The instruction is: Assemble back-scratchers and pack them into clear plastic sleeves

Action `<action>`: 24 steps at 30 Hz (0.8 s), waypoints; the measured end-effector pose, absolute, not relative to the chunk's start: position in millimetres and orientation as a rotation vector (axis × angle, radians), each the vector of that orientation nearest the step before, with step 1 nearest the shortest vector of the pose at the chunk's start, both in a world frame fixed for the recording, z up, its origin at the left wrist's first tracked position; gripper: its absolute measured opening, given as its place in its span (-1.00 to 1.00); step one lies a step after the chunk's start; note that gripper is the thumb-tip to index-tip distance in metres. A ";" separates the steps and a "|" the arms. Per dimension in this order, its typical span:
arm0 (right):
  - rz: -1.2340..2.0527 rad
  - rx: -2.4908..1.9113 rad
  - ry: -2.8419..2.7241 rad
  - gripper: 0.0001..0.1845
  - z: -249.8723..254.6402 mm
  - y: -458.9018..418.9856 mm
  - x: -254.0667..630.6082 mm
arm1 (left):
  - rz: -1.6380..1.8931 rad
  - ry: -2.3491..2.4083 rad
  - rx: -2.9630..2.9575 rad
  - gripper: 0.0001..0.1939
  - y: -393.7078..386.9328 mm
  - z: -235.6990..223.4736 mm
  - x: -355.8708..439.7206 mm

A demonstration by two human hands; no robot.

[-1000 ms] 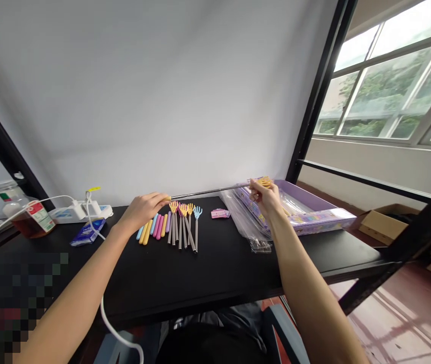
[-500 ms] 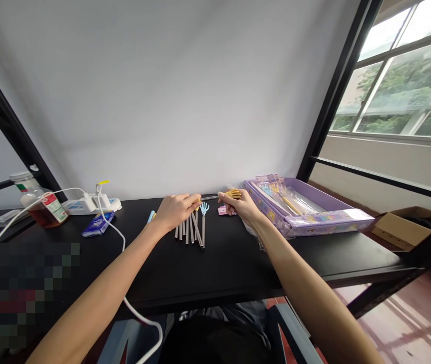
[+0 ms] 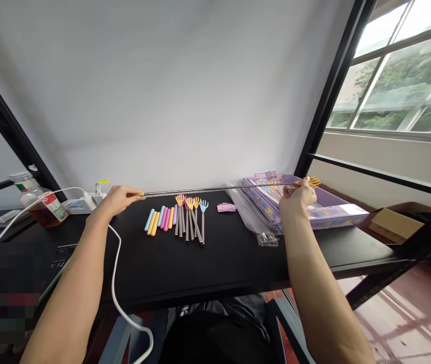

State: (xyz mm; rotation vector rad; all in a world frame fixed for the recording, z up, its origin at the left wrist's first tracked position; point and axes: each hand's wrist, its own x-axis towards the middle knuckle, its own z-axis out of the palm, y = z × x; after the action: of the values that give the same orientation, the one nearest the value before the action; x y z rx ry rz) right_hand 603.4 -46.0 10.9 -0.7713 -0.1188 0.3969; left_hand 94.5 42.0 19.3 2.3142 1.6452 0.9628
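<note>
Thin silvery metal rod [image 3: 200, 190] up above black flat desktop [image 3: 170, 273], long axis 9-to-3 o'clock.
From here, 12 is the grey-white wall [image 3: 177, 101]. Left hand [image 3: 117, 199] at 10: fingertips pinched on the rod's yellow handle [image 3: 138, 194]. Right hand [image 3: 302, 195] at 2: fingers closed round the other end, yellow hand-shaped claw [image 3: 314, 182] poking out toward 3, so right is nearer the claw. Short grey metal tubes [image 3: 203, 227] with coloured hand-shaped heads [image 3: 204, 206] lie below the rod near desk centre, long axes roughly 12-to-6, crosswise to it.
</note>
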 end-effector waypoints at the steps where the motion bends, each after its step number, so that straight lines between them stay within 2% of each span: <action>1: 0.398 -0.770 -0.125 -0.67 11.1 -45.9 602.3 | 0.950 1.629 2.318 -0.73 42.2 18.9 96.0; 7: 0.598 -0.817 -0.447 -0.46 12.5 -42.5 555.3 | 0.942 1.257 2.552 -0.67 34.6 15.6 148.4; 11: 0.947 -0.869 -0.884 -0.46 -1.5 -39.9 495.5 | 0.939 0.892 2.899 -0.61 11.5 7.5 220.1; 14: 1.069 -0.879 -1.086 -0.46 -13.0 -39.4 473.2 | 0.968 0.871 2.947 -0.55 -2.1 -2.1 253.5; 24: 1.078 -0.958 -1.334 -0.42 -16.8 -42.3 479.6 | 0.767 0.935 2.788 -0.60 -5.3 -7.1 236.3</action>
State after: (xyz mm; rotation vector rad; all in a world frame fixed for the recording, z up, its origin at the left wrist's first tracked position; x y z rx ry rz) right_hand 479.6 -42.3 -16.8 -0.9584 -1.3342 1.0777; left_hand 236.3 -5.3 -7.1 2.7875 0.9351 0.7673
